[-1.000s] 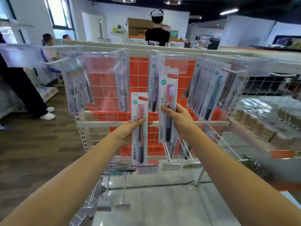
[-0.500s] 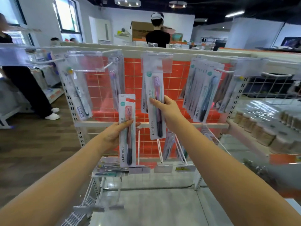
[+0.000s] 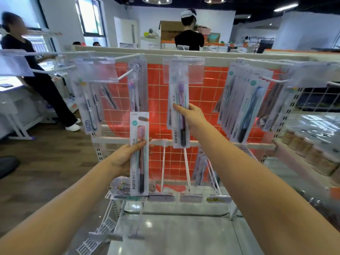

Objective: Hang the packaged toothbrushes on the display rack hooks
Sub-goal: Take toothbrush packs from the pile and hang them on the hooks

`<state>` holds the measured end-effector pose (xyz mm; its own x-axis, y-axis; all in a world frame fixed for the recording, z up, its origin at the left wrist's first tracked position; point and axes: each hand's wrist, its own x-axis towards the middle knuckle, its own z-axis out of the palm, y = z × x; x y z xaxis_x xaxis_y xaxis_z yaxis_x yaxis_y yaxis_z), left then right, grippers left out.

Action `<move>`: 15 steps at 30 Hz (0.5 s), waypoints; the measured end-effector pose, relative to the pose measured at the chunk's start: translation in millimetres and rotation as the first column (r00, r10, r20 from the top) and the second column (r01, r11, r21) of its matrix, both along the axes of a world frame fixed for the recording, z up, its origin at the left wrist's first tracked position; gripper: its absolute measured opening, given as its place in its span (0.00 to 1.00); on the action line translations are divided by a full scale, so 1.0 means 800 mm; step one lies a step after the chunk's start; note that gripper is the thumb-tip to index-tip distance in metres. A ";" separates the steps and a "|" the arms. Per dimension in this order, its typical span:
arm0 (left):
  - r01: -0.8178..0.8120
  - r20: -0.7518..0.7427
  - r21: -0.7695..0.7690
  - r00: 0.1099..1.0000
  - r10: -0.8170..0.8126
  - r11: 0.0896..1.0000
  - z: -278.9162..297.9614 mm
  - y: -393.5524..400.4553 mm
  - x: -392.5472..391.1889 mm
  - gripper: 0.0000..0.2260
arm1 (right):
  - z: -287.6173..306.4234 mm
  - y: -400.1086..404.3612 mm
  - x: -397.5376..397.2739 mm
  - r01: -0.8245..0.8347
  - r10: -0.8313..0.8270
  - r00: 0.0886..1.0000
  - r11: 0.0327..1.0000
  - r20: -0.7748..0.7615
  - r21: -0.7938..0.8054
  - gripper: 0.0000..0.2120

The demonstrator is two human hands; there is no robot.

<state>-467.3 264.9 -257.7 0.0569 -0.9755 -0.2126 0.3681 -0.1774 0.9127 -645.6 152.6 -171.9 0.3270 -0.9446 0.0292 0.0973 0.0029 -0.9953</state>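
— Two packs are in play. The purple toothbrush pack [image 3: 180, 115] is up at the centre hook [image 3: 177, 57] of the display rack [image 3: 184, 141], its top hidden behind the clear label holder [image 3: 184, 70]. The right hand [image 3: 191, 116] pinches its right edge, fingers [image 3: 177, 107] curled across the front. I cannot tell whether the hang hole is on the wire.

— And the other?

— The pink toothbrush pack [image 3: 139, 153] is upright below the top rail, in front of the middle bar and clear of any hook. The left hand [image 3: 127, 155] grips it, thumb on the front and fingers curled behind.

— What could go wrong?

— If the purple pack's hole is not threaded and the hand lets go, I'd expect it to drop onto the lower hooks [image 3: 185, 168] or the bottom shelf [image 3: 174, 232]. The label holder blocks the view of that hole, so a miss is easy.

— Anything else?

— One pack already hangs just behind the purple one; pushing hard could skew it. The full row of teal toothbrush packs [image 3: 244, 107] near the rack's right edge sits close to the right forearm, so a wide swing might knock them.
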 end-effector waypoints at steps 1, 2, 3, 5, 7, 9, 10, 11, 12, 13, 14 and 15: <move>-0.008 0.006 0.001 1.000 0.008 1.000 0.000 -0.001 0.002 0.10 | 0.001 -0.005 0.002 0.001 -0.001 1.000 1.000 -0.008 0.002 0.06; -0.016 0.013 0.005 1.000 0.016 1.000 -0.001 -0.003 0.005 0.12 | 0.001 -0.009 0.004 0.000 0.000 1.000 1.000 -0.012 0.003 0.07; -0.021 0.017 0.006 1.000 0.020 1.000 -0.001 -0.005 0.008 0.14 | 0.001 -0.014 0.006 -0.001 0.001 1.000 1.000 -0.013 0.002 0.08; -0.022 0.021 0.002 1.000 0.022 1.000 -0.003 -0.008 0.012 0.13 | 0.001 -0.024 0.011 0.002 -0.002 1.000 1.000 0.004 0.009 0.09; -0.020 0.035 0.000 0.999 0.020 1.000 -0.005 -0.012 0.017 0.11 | -0.001 -0.034 0.015 0.014 -0.014 1.000 1.000 0.003 0.016 0.11; -0.026 0.046 0.003 0.999 0.026 1.000 -0.009 -0.015 0.020 0.10 | -0.001 -0.042 0.018 0.017 -0.017 1.000 1.000 -0.011 0.013 0.12; -0.031 0.044 0.005 0.999 0.031 1.000 -0.010 -0.016 0.020 0.10 | -0.001 -0.046 0.019 0.015 -0.014 1.000 1.000 -0.017 0.014 0.12; -0.037 0.043 0.008 0.998 0.037 0.999 -0.011 -0.017 0.020 0.10 | -0.001 -0.050 0.020 0.013 -0.013 1.000 1.000 -0.023 0.018 0.13; -0.042 0.043 0.010 0.998 0.042 0.999 -0.012 -0.018 0.018 0.09 | -0.001 -0.054 0.022 0.017 -0.016 1.000 1.000 -0.026 0.023 0.14; -0.044 0.044 0.011 0.998 0.043 0.999 -0.013 -0.019 0.017 0.09 | -0.001 -0.056 0.023 0.025 -0.024 0.999 0.999 -0.031 0.024 0.15; -0.042 0.045 0.012 0.998 0.041 0.999 -0.015 -0.020 0.015 0.09 | -0.001 -0.059 0.024 0.029 -0.028 0.999 0.999 -0.036 0.027 0.16; -0.039 0.049 0.014 0.998 0.038 0.999 -0.017 -0.021 0.013 0.09 | -0.002 -0.061 0.025 0.030 -0.029 0.999 0.999 -0.037 0.026 0.16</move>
<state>-456.5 248.1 -271.1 0.1051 -0.9691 -0.2230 0.3306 -0.1774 0.9269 -625.8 103.8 -173.3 0.2993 -0.9541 -0.0075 0.0613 0.0271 -0.9978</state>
